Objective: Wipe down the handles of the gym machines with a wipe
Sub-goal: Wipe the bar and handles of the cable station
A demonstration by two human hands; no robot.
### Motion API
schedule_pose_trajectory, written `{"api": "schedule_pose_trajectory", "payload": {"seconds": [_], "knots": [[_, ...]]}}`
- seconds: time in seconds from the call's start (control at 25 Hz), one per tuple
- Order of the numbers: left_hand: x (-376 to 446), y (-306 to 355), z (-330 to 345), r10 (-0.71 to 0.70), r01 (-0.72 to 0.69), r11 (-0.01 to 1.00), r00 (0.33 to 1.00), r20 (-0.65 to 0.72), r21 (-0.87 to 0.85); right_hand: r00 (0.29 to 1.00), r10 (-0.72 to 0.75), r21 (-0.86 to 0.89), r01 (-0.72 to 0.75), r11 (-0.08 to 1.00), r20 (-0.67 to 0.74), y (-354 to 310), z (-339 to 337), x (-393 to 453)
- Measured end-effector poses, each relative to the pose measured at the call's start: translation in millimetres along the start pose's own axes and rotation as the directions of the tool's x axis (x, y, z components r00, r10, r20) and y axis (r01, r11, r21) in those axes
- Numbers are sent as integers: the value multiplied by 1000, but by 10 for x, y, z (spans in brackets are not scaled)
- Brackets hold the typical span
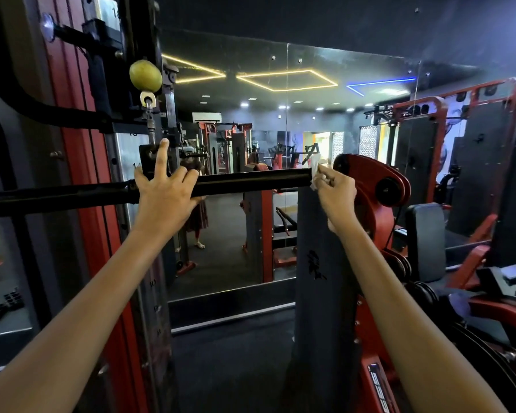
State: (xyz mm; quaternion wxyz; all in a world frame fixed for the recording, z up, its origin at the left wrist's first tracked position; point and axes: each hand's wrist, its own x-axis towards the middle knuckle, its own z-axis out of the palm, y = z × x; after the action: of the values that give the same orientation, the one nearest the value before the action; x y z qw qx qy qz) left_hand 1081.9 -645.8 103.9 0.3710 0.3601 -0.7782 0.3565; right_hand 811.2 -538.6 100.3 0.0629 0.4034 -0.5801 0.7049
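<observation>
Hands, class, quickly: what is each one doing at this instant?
Left hand: fingers curled over the black bar, gripping it.
Right hand: fingers pinching the white wipe against the bar's end.

Open air under black bar [245, 181], red pulley housing [376, 186] crowding its right end

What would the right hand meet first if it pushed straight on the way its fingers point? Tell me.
The right hand pinches a white wipe and points left at the black bar's end. It would likely press the wipe onto that end first; they look close to touching, though depth is unclear.
</observation>
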Motion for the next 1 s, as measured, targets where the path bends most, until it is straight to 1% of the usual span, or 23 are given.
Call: {"api": "schedule_pose_trajectory", "payload": {"seconds": [0.08, 0.12, 0.24, 0.28, 0.36, 0.4, 0.48, 0.56, 0.64, 0.68, 0.72, 0.76, 0.8, 0.84, 0.92, 1.0], "knots": [[-2, -3, -6, 0, 0, 1000, 1000, 7, -6, 993, -10, -1, 10, 1000, -118, -8, 10, -58], [-2, -1, -15, -4, 5, 1000, 1000, 10, -18, 990, -8, 3, 8, 1000, -141, -10, 29, -51], [2, 38, -35, -34, 34, 999, 999, 15, -40, 994, 60, 106, -51, 993, -87, -34, 106, -19], [5, 51, -50, -44, 45, 998, 999, 12, -38, 993, 72, 117, -61, 991, -92, -48, 123, -26], [-1, 65, -70, -53, 54, 998, 999, 11, -29, 990, 50, 92, -39, 995, -128, -43, 106, -26], [-4, 52, -71, -48, 49, 999, 999, 11, -24, 992, 48, 83, -39, 996, -118, -24, 79, -18], [-13, 7, -66, -34, 34, 999, 999, 15, -11, 997, 83, 91, -82, 992, -3, 26, 43, -7], [-19, -31, -60, -27, 27, 1000, 999, 21, 2, 988, 100, 163, -118, 979, 116, 90, 46, -22], [-28, -39, -69, -29, 29, 1000, 999, 26, 1, 981, 85, 266, -130, 955, 174, 136, 73, -65], [-31, -42, -77, -29, 29, 1000, 999, 29, 0, 981, 87, 279, -134, 951, 175, 152, 100, -80], [-34, -47, -81, -26, 26, 1000, 999, 33, 1, 984, 102, 280, -140, 950, 144, 159, 138, -95], [-37, -53, -87, -23, 23, 1000, 999, 35, 2, 989, 130, 295, -146, 944, 75, 160, 196, -109], [-36, -60, -94, -19, 19, 1000, 999, 36, 3, 984, 174, 325, -156, 933, -28, 130, 270, -141], [-32, -64, -99, -17, 17, 1000, 999, 39, 3, 962, 235, 367, -171, 914, -137, 79, 351, -184], [-24, -56, -114, -20, 21, 1000, 998, 62, -10, 887, 332, 425, -179, 888, -320, -102, 516, -335], [-23, -64, -111, -25, 28, 999, 996, 84, -39, 828, 371, 482, -143, 864, -420, -234, 665, -467]]}}
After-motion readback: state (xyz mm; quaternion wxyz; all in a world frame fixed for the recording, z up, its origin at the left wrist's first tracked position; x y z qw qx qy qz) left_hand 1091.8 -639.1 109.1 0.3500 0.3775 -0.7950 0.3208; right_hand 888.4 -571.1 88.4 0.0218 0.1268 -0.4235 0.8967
